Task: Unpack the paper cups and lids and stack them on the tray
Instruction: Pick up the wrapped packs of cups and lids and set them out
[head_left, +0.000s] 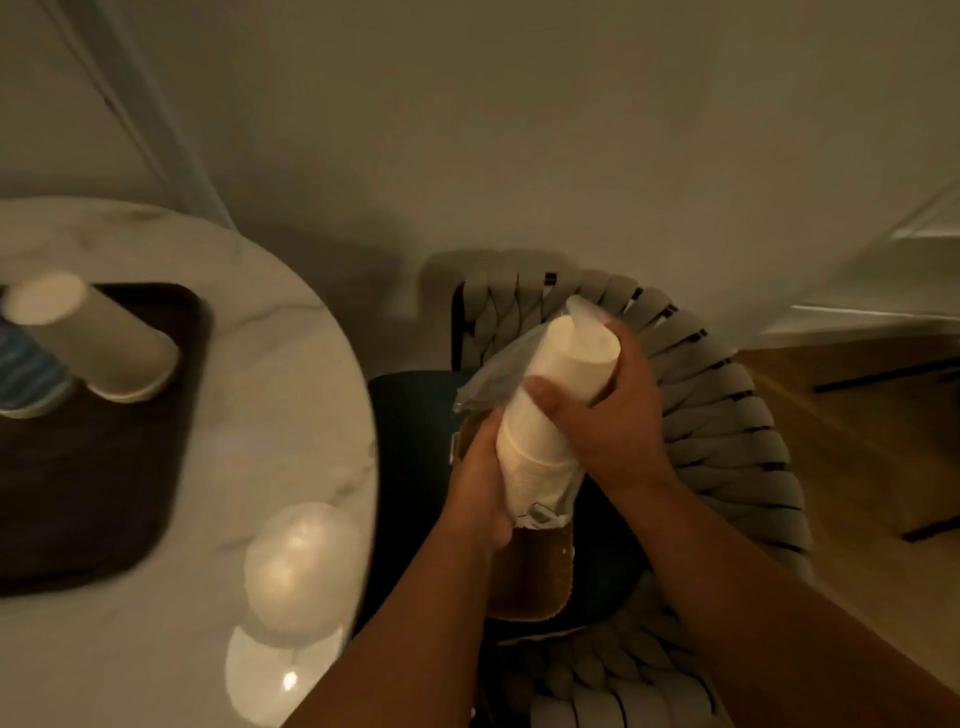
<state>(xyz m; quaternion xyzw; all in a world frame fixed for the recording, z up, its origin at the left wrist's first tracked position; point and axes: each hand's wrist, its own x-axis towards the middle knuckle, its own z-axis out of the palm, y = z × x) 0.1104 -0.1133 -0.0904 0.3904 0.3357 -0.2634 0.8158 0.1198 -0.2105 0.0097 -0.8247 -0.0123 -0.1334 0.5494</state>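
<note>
Over a chair seat I hold a stack of white paper cups (550, 400), partly wrapped in a clear plastic sleeve (498, 371). My right hand (602, 415) grips the upper part of the stack. My left hand (480, 478) grips its lower end, where the plastic is bunched. A dark tray (104, 467) lies on the round marble table (291, 395) at the left. On the tray stand an upturned stack of white cups (98, 340) and a blue-striped stack (26, 374), cut off by the frame edge.
A woven grey chair (727, 441) surrounds the dark seat, where a brown paper bag (530, 571) sits under my hands. A clear bag of lids (298, 566) lies on the table's near edge. Wooden floor shows at the right.
</note>
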